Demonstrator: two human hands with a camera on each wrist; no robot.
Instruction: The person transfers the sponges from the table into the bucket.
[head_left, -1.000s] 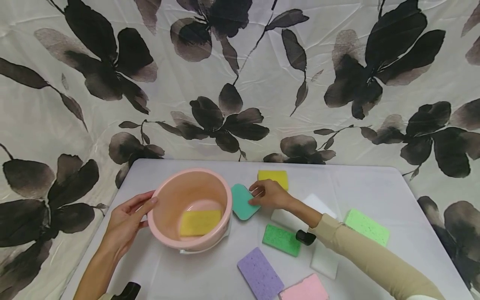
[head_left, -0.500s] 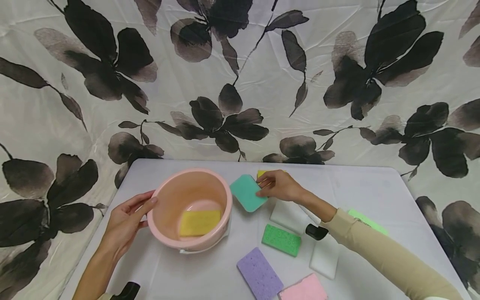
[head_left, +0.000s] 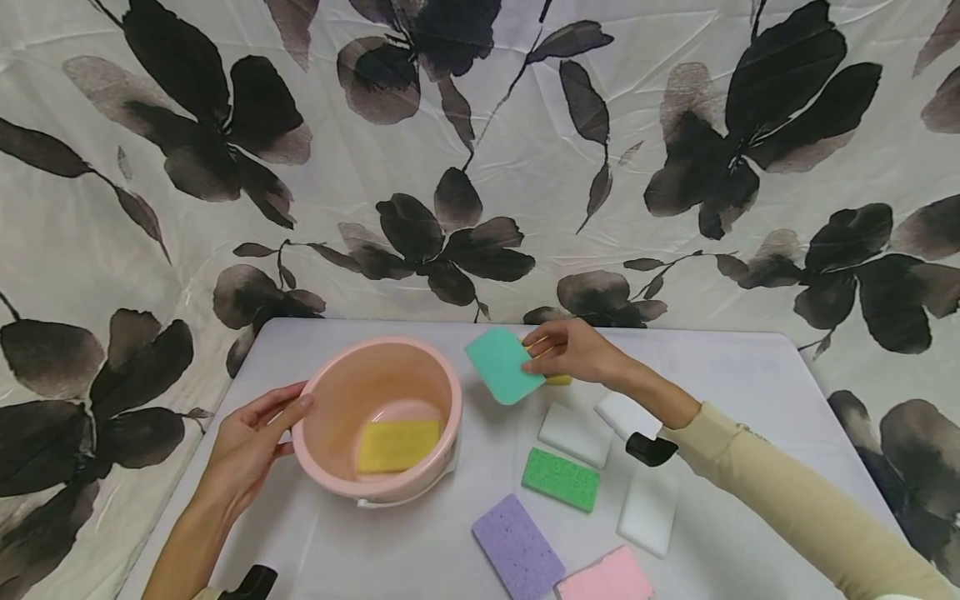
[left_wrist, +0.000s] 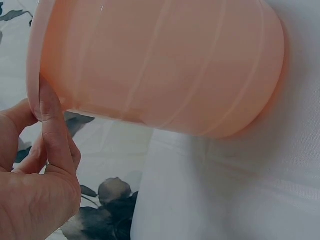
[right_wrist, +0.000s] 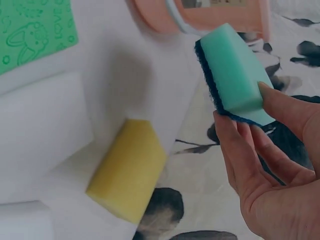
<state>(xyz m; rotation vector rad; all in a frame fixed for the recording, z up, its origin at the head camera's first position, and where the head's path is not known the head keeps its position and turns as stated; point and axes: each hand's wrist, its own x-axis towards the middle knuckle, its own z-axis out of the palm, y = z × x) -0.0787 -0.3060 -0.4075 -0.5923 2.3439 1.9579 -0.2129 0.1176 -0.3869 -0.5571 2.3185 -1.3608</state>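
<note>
Presently: teal sponge (right_wrist: 235, 70), pinched near one edge between right hand (head_left: 585, 354) thumb and fingers; likely light, soft, springy, stiffer at its scouring face (right_wrist: 207, 75), best gripped by opposite edges. Left of that hand: pink bucket (left_wrist: 165, 65), rim held by left hand (head_left: 251, 437).

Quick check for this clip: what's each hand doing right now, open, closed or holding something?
Left hand: holding the rim of the pink bucket.
Right hand: holding the teal sponge, pinched between thumb and fingers.
</note>
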